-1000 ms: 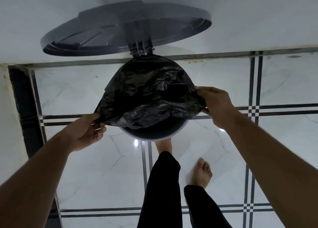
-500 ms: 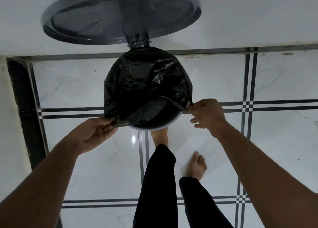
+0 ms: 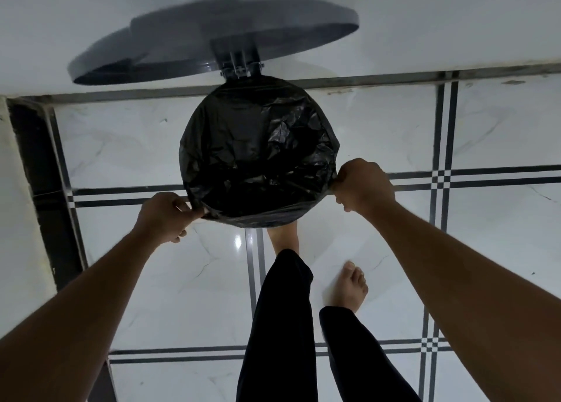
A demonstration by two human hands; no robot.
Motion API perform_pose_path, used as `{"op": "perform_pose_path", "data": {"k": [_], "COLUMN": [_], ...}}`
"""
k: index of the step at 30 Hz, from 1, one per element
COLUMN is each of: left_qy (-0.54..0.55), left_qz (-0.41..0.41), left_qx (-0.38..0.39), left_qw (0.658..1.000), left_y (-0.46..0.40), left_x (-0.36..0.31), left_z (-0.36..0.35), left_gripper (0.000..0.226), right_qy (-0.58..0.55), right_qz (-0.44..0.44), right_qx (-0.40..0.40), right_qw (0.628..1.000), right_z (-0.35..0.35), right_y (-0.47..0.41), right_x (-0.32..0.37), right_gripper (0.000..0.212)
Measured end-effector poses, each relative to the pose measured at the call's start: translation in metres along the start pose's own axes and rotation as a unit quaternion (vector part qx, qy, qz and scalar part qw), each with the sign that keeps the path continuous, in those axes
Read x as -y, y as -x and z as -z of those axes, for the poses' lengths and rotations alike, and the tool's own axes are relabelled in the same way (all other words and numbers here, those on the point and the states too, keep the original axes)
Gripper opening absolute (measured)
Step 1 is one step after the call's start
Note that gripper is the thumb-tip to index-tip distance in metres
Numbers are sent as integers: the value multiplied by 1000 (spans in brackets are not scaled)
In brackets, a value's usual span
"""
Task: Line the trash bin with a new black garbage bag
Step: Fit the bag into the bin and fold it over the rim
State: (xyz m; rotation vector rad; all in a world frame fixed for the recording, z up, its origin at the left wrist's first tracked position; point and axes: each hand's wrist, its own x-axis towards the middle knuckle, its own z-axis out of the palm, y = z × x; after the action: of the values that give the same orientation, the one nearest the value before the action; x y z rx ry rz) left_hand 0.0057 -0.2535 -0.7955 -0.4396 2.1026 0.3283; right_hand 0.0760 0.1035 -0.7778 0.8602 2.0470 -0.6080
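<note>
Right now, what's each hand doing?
Left hand: pinching the black garbage bag edge.
Right hand: gripping the bag's edge on the opposite side.

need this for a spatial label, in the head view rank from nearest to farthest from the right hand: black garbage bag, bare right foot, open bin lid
1. black garbage bag: pinched at its edge by the right hand, just to the hand's left over the bin mouth.
2. bare right foot: on the tile floor below the hand.
3. open bin lid: raised against the wall, up and to the left.

dim | glare on floor (image 3: 237, 241) | edges bowed | lid (image 3: 212, 37) perhaps blurred
</note>
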Motion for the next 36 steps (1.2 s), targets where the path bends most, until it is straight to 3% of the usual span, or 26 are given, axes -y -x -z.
{"op": "perform_pose_path", "data": {"k": [3, 7, 9, 11, 14, 16, 18, 19, 21, 23, 26, 28, 31, 36], "left_qy": [-117, -170, -165, -120, 21, 43, 54, 86, 102, 37, -69, -59, -33, -70], "left_qz": [-20, 0, 8, 2, 66, 101, 98, 70, -86, -253, -359, -322, -199, -58], "left_qx": [-49, -87, -80, -37, -8, -87, -217, -262, -293, -250, -209, -153, -51, -1], "left_qw": [992, 982, 983, 992, 998, 990, 970, 959, 947, 934, 907, 932, 978, 996], "left_y": [-1, -2, -5, -10, -8, 8, 34, 51, 82, 94, 65, 36, -10, -81], "left_x": [-9, -24, -27, -27, -15, -10, -10, -17, -39, -64, -93, -115, -145, -163], "left_z": [-12, -22, -22, -19, -12, -5, -1, -1, -4, -15, -40, -57, -80, -107], "left_gripper": [66, 43, 35, 33, 23, 20, 24, 22, 11, 7, 25, 36, 52, 89], "right_qy": [37, 91, 68, -65, -243, -206, -175, -196, -249, -287, -289, -258, -210, -203], "right_qz": [5, 2, 0, -6, -68, -65, -55, -44, 2, 52, 103, 125, 173, 190], "right_qx": [-42, -102, -81, 11, 95, 53, -17, -52, -130, -180, -196, -200, -254, -280], "right_qw": [998, 991, 994, 998, 963, 975, 983, 978, 960, 939, 931, 937, 928, 919], "right_z": [-8, -16, -17, -13, -6, -4, 1, 3, 4, 3, -5, -5, -9, -25], "right_y": [-10, -15, -16, -20, -19, -13, -1, 5, 12, 17, 10, -1, -16, -39], "right_x": [-5, -13, -15, -15, -14, -17, -18, -16, -8, 4, 20, 25, 27, 19], "right_gripper": [37, 61, 66, 56, 20, 24, 28, 28, 22, 34, 55, 59, 55, 54]}}
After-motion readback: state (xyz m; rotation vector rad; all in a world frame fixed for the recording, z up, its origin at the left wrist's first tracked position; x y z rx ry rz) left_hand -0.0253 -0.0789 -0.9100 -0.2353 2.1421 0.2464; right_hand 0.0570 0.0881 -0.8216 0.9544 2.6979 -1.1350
